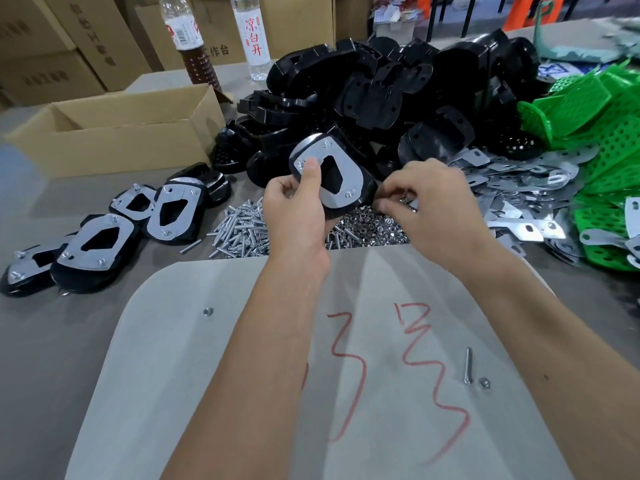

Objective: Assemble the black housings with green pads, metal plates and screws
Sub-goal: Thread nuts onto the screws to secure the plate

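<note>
One housing (332,174) gripped by left hand (294,209), thumb on plate | right hand (429,209) pinches nut (407,201) beside it

Grey table (52,341) carries housings (381,88), screws (242,230), seemingly nuts (374,228)

1. A small factory or assembly workshop: the grey counter (52,341) carries loose parts in bulk, not single items
2. A heap of black housings (381,88) fills the middle, with piled green perforated pads (609,140) and flat metal plates (519,181) to the right
3. Mounds of screws (242,230) and nuts (374,226) lie loose on the surface
4. Finished assemblies (93,251) are laid in a row at the left
5. An open cardboard carton (114,133) and stacked printed boxes (59,39) stand behind, as in a packing area
</note>
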A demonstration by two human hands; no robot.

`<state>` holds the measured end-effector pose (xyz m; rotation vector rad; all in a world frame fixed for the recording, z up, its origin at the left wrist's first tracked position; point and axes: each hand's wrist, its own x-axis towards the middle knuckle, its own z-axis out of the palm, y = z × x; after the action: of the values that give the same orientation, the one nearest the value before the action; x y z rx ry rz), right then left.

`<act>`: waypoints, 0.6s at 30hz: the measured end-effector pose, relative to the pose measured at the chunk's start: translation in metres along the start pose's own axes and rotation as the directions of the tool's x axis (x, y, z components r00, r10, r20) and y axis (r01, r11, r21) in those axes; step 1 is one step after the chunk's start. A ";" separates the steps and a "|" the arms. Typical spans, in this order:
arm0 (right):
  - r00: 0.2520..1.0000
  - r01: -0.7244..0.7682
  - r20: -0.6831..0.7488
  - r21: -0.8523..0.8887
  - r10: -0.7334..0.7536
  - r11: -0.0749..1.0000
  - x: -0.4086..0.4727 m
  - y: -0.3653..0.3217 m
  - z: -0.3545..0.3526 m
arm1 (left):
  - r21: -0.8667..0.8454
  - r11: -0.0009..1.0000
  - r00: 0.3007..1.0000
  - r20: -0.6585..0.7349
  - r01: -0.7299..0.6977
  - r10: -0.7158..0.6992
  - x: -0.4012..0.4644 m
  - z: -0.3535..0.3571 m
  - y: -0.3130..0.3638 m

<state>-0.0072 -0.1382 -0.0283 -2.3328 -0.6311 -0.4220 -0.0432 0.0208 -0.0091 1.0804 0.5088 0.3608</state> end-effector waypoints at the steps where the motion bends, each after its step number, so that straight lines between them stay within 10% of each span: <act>1: 0.996 -0.044 -0.067 0.141 0.054 0.989 0.001 0.000 0.000 | -0.033 0.999 1.000 0.006 0.011 -0.011 0.000 0.000 0.000; 5: 0.953 -0.175 0.013 0.838 0.302 0.517 0.003 -0.006 -0.005 | -0.175 0.982 0.994 0.089 0.075 -0.060 0.000 0.000 0.001; 8: 0.959 -0.191 0.143 0.964 0.244 0.186 0.002 -0.009 -0.010 | -0.227 0.964 0.985 0.134 0.136 -0.108 0.001 0.000 0.002; 11: 0.975 -0.147 0.108 0.968 0.196 0.201 0.000 -0.009 -0.011 | -0.290 0.936 0.966 0.222 0.198 -0.135 -0.001 0.001 0.003; 18: 0.977 0.027 -0.160 0.748 0.141 0.663 0.000 -0.013 -0.007 | -0.295 0.918 0.922 0.358 0.265 -0.151 -0.007 0.000 0.008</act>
<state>-0.0148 -0.1349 -0.0161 -1.4773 -0.4966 -0.2866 -0.0498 0.0209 -0.0001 0.7203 0.2475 0.0661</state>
